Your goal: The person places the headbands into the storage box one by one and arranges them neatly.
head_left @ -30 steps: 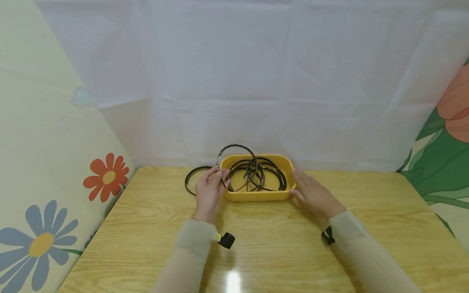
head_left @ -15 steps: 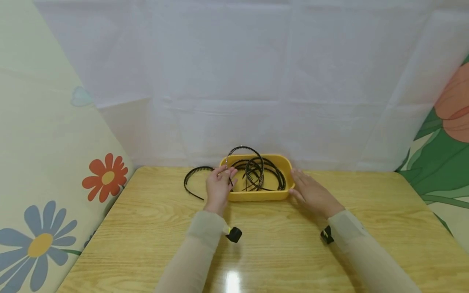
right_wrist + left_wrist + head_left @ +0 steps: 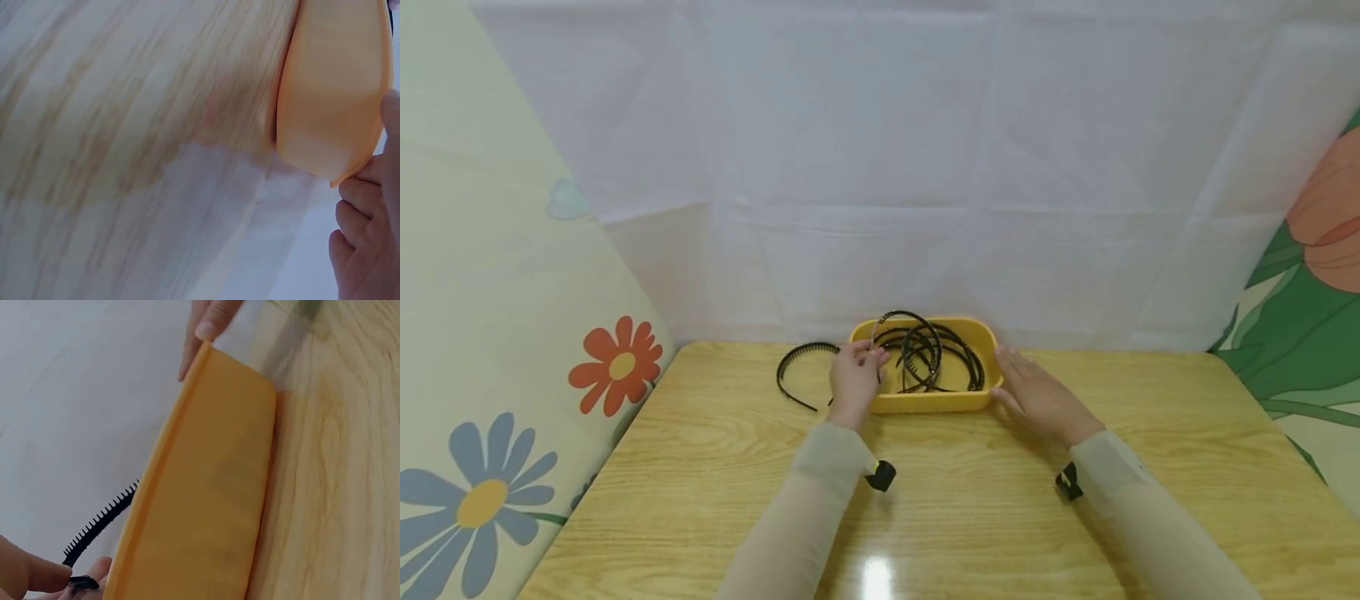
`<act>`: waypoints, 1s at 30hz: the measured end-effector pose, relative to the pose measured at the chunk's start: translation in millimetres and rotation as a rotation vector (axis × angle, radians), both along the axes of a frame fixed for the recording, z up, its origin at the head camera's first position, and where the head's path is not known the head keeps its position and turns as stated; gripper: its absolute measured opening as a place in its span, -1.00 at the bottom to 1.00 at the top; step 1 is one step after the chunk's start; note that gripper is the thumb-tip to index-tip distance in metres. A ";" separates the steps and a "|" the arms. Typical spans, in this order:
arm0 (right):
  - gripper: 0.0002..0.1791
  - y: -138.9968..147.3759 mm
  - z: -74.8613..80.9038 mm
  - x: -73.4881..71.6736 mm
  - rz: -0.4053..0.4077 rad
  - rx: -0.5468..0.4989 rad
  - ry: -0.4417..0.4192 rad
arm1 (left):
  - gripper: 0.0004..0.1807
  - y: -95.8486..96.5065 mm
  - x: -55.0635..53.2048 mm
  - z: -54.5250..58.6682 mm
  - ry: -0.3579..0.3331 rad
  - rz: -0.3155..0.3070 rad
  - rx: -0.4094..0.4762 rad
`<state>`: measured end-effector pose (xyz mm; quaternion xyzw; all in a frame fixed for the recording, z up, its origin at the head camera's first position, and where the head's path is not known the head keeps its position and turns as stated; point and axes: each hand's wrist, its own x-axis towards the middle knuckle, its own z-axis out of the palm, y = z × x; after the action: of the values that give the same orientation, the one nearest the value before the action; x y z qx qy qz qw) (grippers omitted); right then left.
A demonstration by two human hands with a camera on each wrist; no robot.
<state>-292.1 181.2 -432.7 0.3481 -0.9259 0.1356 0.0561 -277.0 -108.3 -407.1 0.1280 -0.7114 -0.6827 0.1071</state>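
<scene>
A black toothed headband [image 3: 901, 313] arches over the left part of a yellow plastic bin [image 3: 932, 403]. My left hand [image 3: 853, 383], at the bin's left end, pinches it between thumb and fingers; the left wrist view shows the comb-like teeth of this headband [image 3: 100, 528] above the rim. Inside the bin lie several black headbands [image 3: 976, 367], overlapping in a tangle. Against the bin's right end rests my right hand [image 3: 1045, 400], fingers extended along the outer wall and thumb near the front corner. Another black headband [image 3: 782, 371] lies on the table left of the bin, partly hidden by my left hand.
The wood-grain table [image 3: 970, 517] extends in front and to both sides. Directly behind the bin hangs a white cloth [image 3: 850, 167]. Flower-patterned cloths flank the table at left [image 3: 512, 292] and right [image 3: 1318, 333].
My left hand has moved right and the pinched headband has come lower over the bin. More of the headband on the table shows. My right hand has stayed at the bin's right end.
</scene>
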 end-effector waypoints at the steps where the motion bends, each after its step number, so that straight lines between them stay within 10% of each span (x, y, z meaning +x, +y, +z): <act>1: -0.27 0.0 -0.2 -0.1 0.002 -0.002 0.001 | -0.62 -0.5 0.0 -0.2 0.006 0.006 -0.083; 6: -0.27 0.9 -2.8 -1.6 0.007 0.001 0.004 | -0.65 -5.3 3.2 0.3 0.001 0.026 -0.425; 16: -0.27 2.1 -5.4 -4.4 0.006 0.005 0.017 | -0.73 -13.9 5.8 3.6 0.033 0.012 -0.693; 30: -0.27 0.6 -5.6 -4.9 0.002 0.009 0.009 | -0.73 -40.1 20.7 -8.9 0.208 0.089 -0.553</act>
<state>-297.0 181.8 -438.3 0.3497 -0.9259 0.1300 0.0589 -256.3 -148.4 -416.0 0.0543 -0.8494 -0.4669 0.2399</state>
